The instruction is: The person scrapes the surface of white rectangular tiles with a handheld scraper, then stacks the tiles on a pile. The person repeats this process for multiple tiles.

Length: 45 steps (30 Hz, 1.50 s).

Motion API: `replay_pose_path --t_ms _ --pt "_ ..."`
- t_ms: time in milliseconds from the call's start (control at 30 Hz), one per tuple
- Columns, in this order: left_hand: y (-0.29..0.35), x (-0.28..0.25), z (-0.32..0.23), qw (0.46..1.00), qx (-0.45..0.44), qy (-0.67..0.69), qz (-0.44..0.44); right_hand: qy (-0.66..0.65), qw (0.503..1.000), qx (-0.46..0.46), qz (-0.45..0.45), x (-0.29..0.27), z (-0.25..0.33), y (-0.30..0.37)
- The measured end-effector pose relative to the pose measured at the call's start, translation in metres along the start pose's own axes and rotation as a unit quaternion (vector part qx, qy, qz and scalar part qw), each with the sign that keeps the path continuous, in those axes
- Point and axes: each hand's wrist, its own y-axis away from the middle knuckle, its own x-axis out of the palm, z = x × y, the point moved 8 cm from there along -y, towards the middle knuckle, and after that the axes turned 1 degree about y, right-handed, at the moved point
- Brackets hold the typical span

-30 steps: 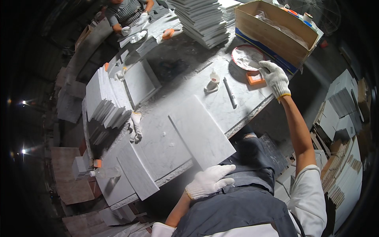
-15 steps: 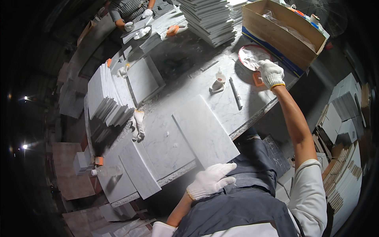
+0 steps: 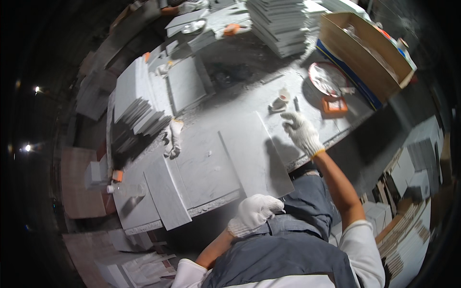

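The step in hand appears to be a one-handed reach across the worktop, the right hand being held right of centre in the frame, above the worktop near the right edge of the pale slab. The slab lies at the centre of the frame, its lower corner overhanging the table edge. The right fingers are loosely extended, fingertips apart, with no object visible between them; they partly cover the marker. From this pose, a grasp on the slab would call for lowering the palm and closing the fingers on its edge. The right forearm enters from the lower right, knuckles uppermost, fingers toward the upper left. The left hand, lower centre, is loosely curled beside the slab's lower edge; contact or grip cannot be determined
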Motion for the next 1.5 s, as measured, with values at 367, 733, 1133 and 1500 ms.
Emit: replay_pose_path --t_ms 367,733,1133,1500 --pt "-0.012 -0.038 -0.032 0.717 0.303 -0.575 -0.252 -0.717 0.555 0.236 0.348 0.133 0.138 0.145" --pt "0.072 -0.182 0.011 0.741 0.010 -0.470 -0.479 -0.241 0.957 0.041 0.160 0.066 0.109 0.078" --pt "0.088 -0.112 0.048 0.772 0.028 -0.431 -0.466 0.220 0.962 -0.107 -0.123 0.020 0.007 -0.026" --pt "0.111 -0.289 -0.001 0.758 0.052 -0.234 -0.606 0.135 0.971 -0.143 -0.135 0.046 0.020 -0.029"
